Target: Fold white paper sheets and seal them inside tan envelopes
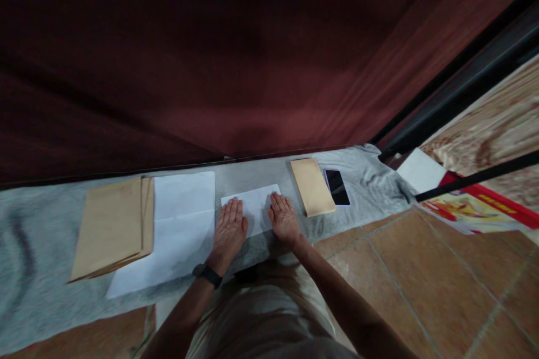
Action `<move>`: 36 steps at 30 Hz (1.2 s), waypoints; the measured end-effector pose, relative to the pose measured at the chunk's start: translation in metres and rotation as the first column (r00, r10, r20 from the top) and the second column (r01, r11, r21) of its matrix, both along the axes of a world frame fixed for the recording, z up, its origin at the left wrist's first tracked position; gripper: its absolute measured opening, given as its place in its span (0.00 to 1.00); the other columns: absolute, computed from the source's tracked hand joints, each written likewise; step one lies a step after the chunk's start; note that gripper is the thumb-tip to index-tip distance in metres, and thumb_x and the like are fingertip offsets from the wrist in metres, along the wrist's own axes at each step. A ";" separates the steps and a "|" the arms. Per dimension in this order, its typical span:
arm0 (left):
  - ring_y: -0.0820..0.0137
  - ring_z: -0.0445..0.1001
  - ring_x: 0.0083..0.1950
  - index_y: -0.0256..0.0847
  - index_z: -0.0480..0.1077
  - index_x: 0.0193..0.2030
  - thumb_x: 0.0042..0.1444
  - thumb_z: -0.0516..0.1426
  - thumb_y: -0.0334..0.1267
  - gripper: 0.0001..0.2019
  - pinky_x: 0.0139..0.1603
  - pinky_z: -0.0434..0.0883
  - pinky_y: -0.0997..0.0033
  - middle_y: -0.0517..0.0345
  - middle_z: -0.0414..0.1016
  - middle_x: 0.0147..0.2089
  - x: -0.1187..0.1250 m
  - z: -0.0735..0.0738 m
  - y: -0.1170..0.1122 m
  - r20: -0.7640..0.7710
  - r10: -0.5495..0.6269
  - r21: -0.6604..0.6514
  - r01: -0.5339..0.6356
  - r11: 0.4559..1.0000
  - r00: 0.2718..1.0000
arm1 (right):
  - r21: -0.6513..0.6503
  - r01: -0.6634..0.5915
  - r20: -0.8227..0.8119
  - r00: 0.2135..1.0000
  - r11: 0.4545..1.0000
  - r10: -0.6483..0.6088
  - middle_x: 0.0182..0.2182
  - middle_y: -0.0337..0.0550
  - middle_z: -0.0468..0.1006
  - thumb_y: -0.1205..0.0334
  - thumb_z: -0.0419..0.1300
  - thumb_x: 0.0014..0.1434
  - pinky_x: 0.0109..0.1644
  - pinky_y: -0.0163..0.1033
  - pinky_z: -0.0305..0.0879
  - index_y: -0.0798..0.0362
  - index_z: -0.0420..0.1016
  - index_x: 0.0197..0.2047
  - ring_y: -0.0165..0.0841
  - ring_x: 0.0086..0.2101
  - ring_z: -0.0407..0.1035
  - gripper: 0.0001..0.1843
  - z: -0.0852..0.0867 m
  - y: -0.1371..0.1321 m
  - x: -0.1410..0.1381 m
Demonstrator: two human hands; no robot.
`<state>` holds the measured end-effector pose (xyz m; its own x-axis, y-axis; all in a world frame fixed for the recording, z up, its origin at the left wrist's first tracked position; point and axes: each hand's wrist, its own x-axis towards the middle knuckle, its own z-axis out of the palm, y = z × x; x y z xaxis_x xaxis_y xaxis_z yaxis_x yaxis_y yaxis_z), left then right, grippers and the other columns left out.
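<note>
A folded white sheet of paper lies on the grey cloth in front of me. My left hand rests flat on its left end, fingers stretched out. On its right end lies my right hand, also flat with the fingers extended. Left of my left hand is a larger white sheet with a crease across it. Large brown envelopes are stacked partly over that sheet. To the right of my right hand sits a smaller brown envelope, perhaps several in a pile.
A phone lies beside the small envelope. The grey cloth covers a long, narrow surface against a dark red curtain. Black bars and a red and yellow printed box are at the right, above a tiled floor.
</note>
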<state>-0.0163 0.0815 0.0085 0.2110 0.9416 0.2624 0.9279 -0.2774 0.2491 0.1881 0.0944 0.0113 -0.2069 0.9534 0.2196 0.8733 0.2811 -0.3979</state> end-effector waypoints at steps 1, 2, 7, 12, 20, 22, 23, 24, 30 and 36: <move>0.55 0.54 0.77 0.27 0.57 0.72 0.68 0.43 0.38 0.28 0.75 0.55 0.46 0.36 0.59 0.74 0.004 0.000 0.003 0.003 -0.008 -0.003 0.008 1.000 1.000 | -0.005 -0.016 -0.005 1.000 1.000 0.016 0.70 0.56 0.61 0.58 0.46 0.74 0.74 0.56 0.49 0.60 0.58 0.73 0.44 0.71 0.53 0.29 0.002 0.003 -0.004; 0.55 0.54 0.77 0.28 0.58 0.72 0.68 0.42 0.37 0.28 0.75 0.55 0.47 0.37 0.59 0.74 0.007 0.001 0.005 0.007 -0.023 -0.008 0.023 1.000 1.000 | -0.007 -0.042 -0.008 0.999 0.999 0.041 0.70 0.55 0.61 0.57 0.47 0.74 0.74 0.56 0.49 0.59 0.58 0.73 0.44 0.71 0.52 0.29 0.004 0.005 -0.009; 0.55 0.53 0.77 0.26 0.56 0.72 0.68 0.41 0.35 0.28 0.75 0.55 0.47 0.37 0.59 0.74 0.021 0.000 0.016 0.028 -0.103 -0.024 0.104 0.994 0.994 | -0.006 -0.194 -0.005 0.981 0.981 0.194 0.69 0.50 0.64 0.57 0.47 0.75 0.75 0.50 0.49 0.57 0.63 0.71 0.39 0.70 0.55 0.26 0.008 0.021 -0.034; 0.56 0.51 0.78 0.25 0.57 0.71 0.68 0.42 0.33 0.27 0.76 0.52 0.47 0.36 0.58 0.75 0.020 -0.001 0.017 0.016 -0.117 -0.028 0.117 0.993 0.993 | 0.003 -0.195 0.014 0.981 0.981 0.195 0.69 0.52 0.64 0.56 0.48 0.75 0.75 0.51 0.48 0.57 0.62 0.71 0.39 0.69 0.55 0.27 0.005 0.029 -0.040; 0.57 0.51 0.78 0.26 0.56 0.72 0.67 0.42 0.35 0.28 0.77 0.51 0.48 0.37 0.57 0.75 0.020 -0.002 0.017 -0.003 -0.087 -0.050 0.087 0.995 0.996 | 0.018 -0.161 0.060 0.985 0.987 0.160 0.70 0.53 0.62 0.55 0.49 0.75 0.75 0.52 0.47 0.58 0.61 0.72 0.41 0.70 0.54 0.28 -0.003 0.030 -0.036; 0.57 0.50 0.78 0.26 0.56 0.72 0.67 0.42 0.36 0.29 0.77 0.51 0.48 0.38 0.57 0.75 0.018 0.000 0.018 -0.019 -0.057 -0.056 0.056 0.997 0.998 | 0.029 -0.133 0.078 0.988 0.991 0.131 0.70 0.54 0.61 0.56 0.49 0.75 0.74 0.52 0.47 0.60 0.60 0.72 0.41 0.70 0.54 0.28 -0.004 0.030 -0.034; 0.57 0.50 0.78 0.26 0.55 0.73 0.67 0.42 0.36 0.29 0.77 0.51 0.48 0.38 0.56 0.76 0.017 0.001 0.018 -0.025 -0.043 -0.059 0.041 0.997 0.999 | 0.037 -0.121 0.087 0.989 0.992 0.118 0.70 0.54 0.61 0.56 0.50 0.74 0.74 0.52 0.48 0.60 0.59 0.72 0.41 0.70 0.54 0.28 -0.005 0.030 -0.033; 0.56 0.50 0.78 0.25 0.55 0.73 0.67 0.42 0.36 0.29 0.76 0.51 0.48 0.38 0.56 0.76 0.016 0.001 0.019 -0.028 -0.031 -0.059 0.029 0.998 0.999 | 0.045 -0.113 0.095 0.990 0.993 0.108 0.70 0.54 0.62 0.56 0.50 0.74 0.74 0.52 0.48 0.61 0.59 0.72 0.42 0.70 0.54 0.29 -0.006 0.030 -0.032; 0.55 0.51 0.78 0.24 0.55 0.73 0.68 0.42 0.38 0.30 0.76 0.51 0.47 0.36 0.54 0.76 0.009 -0.002 0.019 0.018 0.026 -0.017 -0.026 1.000 0.999 | 0.082 -0.056 0.135 0.990 0.995 0.045 0.70 0.54 0.62 0.56 0.49 0.75 0.73 0.53 0.49 0.60 0.58 0.73 0.43 0.70 0.54 0.28 -0.010 0.028 -0.022; 0.53 0.51 0.78 0.23 0.56 0.72 0.68 0.42 0.39 0.30 0.76 0.53 0.45 0.35 0.54 0.76 0.004 -0.011 0.016 0.088 0.065 0.016 -0.066 0.998 0.994 | 0.107 0.005 0.149 0.989 0.994 -0.021 0.71 0.54 0.59 0.56 0.48 0.75 0.73 0.53 0.51 0.60 0.56 0.74 0.44 0.70 0.53 0.30 -0.013 0.024 -0.009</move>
<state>-0.0121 0.0975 -0.0025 0.1246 0.9475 0.2946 0.9192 -0.2220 0.3254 0.1787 0.1183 -0.0016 -0.2323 0.9294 0.2866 0.9247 0.3024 -0.2312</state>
